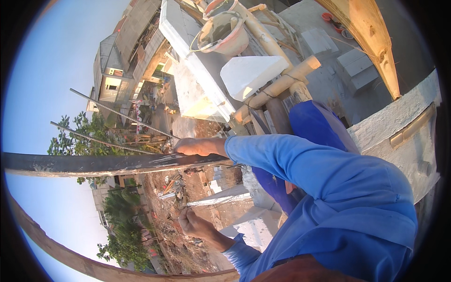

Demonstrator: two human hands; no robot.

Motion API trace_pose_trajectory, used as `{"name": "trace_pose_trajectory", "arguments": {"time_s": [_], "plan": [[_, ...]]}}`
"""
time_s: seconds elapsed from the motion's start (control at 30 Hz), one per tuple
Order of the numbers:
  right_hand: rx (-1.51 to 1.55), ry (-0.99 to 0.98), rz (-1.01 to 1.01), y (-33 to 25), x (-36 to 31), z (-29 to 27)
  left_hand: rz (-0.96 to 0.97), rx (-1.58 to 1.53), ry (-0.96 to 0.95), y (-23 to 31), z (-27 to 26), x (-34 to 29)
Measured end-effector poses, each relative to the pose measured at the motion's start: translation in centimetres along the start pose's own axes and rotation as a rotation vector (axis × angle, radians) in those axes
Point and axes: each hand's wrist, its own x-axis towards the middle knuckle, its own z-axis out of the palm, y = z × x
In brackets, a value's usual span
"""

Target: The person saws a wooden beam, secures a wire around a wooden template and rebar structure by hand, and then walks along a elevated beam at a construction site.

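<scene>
From where I stand, the worker's right hand (188, 146) rests at the long edge of a dark beam (117, 163), close to the near end of a ribbed metal rod (124, 114); its fingers are bent, but whether they clamp the rod or the beam I can't tell. A second ribbed rod (98, 137) slants in toward the same edge of the beam, farther from the hand. The left hand (199, 226) is apart from the beam, fingers curled together in a loose fist, and I can't make out anything inside it. A whitish bucket (230, 40) sits near the upper end of a long white-edged slab (197, 70). Beside that slab's long edge, a white panel (253, 75) lies next to lashed bamboo poles (277, 89). Pale blocks (358, 70) lie on the grey floor beyond the poles.
</scene>
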Motion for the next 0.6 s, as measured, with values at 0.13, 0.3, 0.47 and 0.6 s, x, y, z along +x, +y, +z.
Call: {"name": "trace_pose_trajectory", "arguments": {"time_s": [0.13, 0.3, 0.47, 0.6], "plan": [[0.134, -0.040, -0.047, 0.9, 1.5, 0.3, -0.078, 0.020, 0.028, 1.8, -0.1, -0.2], [0.185, -0.022, -0.109, 1.6, 1.2, 1.0, -0.128, -0.114, -0.022, 1.7, 0.2, -1.0], [0.263, -0.049, -0.050, 1.9, 1.5, 0.7, -0.153, -0.163, -0.034, 0.2, 0.0, -1.2], [0.210, -0.001, -0.050, 1.8, 1.6, 0.9, -0.186, -0.267, -0.035, 0.6, 0.2, -1.6]]}}
